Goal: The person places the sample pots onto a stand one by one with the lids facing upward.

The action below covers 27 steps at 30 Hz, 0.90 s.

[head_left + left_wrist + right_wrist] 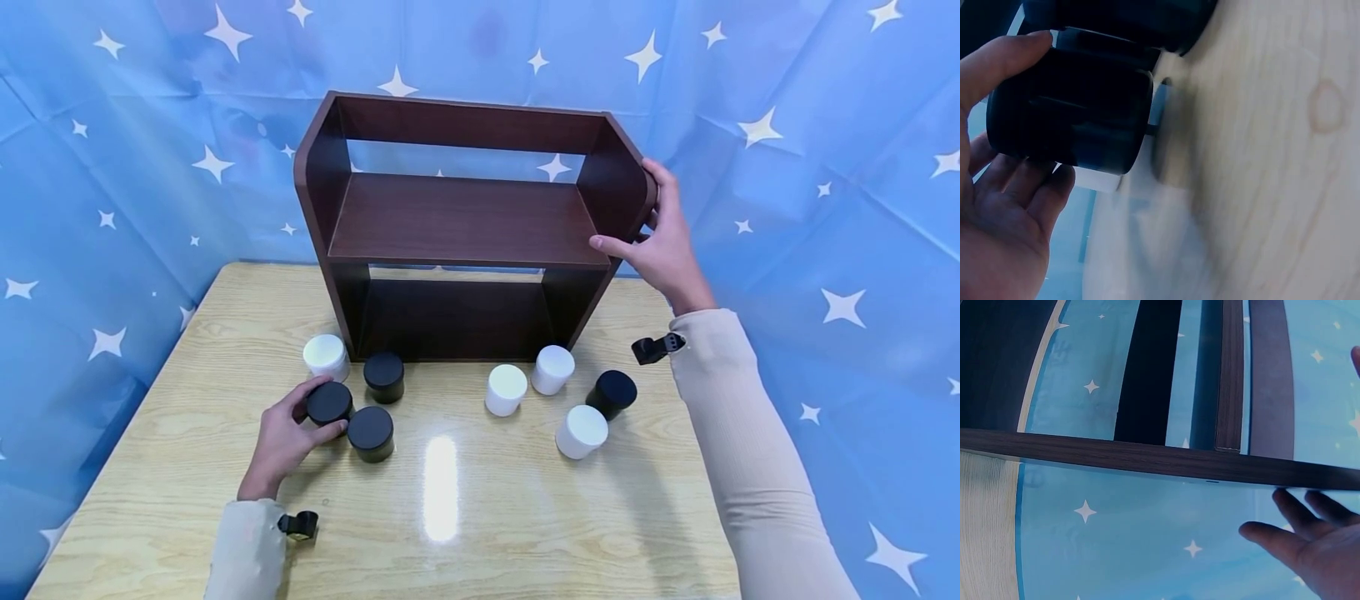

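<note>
On the left of the table, my left hand [283, 437] grips a black jar [330, 403] between thumb and fingers. The left wrist view shows this jar [1072, 112] lying across the hand's grasp, its base seemingly just off the table. Close beside it are two more black jars, one nearer [371, 435] and one farther [384, 378], and a white jar [326, 358]. My right hand [667, 242] holds the right side panel of a dark brown two-tier shelf [465, 218], thumb inside and fingers outside. In the right wrist view, fingertips [1282, 495] meet that panel [1166, 461].
Right of centre, before the shelf, stand three white jars: a left one [506, 390], a back one [553, 370] and a front one [582, 432]. A black jar [612, 395] is beside them. The wooden table [525, 533] backs onto a blue star-patterned curtain [810, 192].
</note>
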### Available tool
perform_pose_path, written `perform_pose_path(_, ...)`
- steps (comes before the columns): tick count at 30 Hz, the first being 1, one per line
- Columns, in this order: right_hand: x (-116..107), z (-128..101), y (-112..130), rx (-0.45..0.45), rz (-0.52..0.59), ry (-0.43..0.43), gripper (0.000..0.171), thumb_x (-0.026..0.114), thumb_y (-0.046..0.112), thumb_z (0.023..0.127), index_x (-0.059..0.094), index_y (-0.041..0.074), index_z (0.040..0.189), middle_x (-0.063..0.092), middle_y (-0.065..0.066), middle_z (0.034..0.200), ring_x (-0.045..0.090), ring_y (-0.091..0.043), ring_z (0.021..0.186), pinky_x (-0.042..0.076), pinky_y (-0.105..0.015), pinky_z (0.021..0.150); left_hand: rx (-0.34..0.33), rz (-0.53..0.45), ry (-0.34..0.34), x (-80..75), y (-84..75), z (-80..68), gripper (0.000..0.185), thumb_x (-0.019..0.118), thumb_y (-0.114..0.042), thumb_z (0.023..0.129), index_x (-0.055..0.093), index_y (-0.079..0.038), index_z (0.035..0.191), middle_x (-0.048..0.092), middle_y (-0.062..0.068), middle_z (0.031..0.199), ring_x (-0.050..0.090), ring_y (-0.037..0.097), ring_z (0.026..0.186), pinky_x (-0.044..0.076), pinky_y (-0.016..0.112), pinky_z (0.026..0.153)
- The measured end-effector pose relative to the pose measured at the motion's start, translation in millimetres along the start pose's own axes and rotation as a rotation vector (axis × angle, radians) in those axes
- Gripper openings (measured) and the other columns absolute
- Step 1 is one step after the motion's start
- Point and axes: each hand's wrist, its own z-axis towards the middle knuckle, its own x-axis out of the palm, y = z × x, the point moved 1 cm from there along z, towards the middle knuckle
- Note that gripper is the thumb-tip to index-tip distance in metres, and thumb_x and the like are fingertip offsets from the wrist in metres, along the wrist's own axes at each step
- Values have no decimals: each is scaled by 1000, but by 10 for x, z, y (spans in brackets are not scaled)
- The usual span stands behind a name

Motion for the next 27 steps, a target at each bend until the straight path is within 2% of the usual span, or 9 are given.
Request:
perform_pose_path(6, 0, 3, 0, -2, 0, -1, 104, 85, 23, 78, 19, 42, 155, 32, 6, 160, 37, -25, 143, 42, -59, 112, 11, 11, -19, -40, -36, -6, 74, 90, -27, 74, 58, -20, 141, 67, 13, 130, 56, -15, 98, 41, 0, 88)
perform_pose_path(11, 1, 10, -10, -2, 10, -3, 103, 85, 24, 78, 20, 42, 155, 33, 5, 160, 38, -25, 142, 41, -59, 112, 36, 5, -33, -84, -109, -17, 74, 90, -23, 74, 59, -20, 140, 69, 13, 124, 59, -13, 95, 44, 0, 87)
perform_pose_path(18, -6, 6, -16, -8, 7, 0, 103, 85, 24, 78, 20, 42, 155, 33, 5, 160, 38, -24, 141, 41, -59, 111, 77, 20, -52, -201, -316, 2, 71, 90, -19, 74, 60, -17, 139, 70, 18, 116, 60, -13, 91, 46, 0, 84)
perform_pose_path(27, -9, -7, 16, -1, 11, 8, 102, 85, 24, 79, 20, 42, 155, 34, 4, 159, 38, -26, 141, 43, -60, 110, 89, 30, -51, -282, -613, 27, 72, 91, -22, 73, 61, -17, 138, 71, 14, 121, 60, -15, 90, 46, 0, 83)
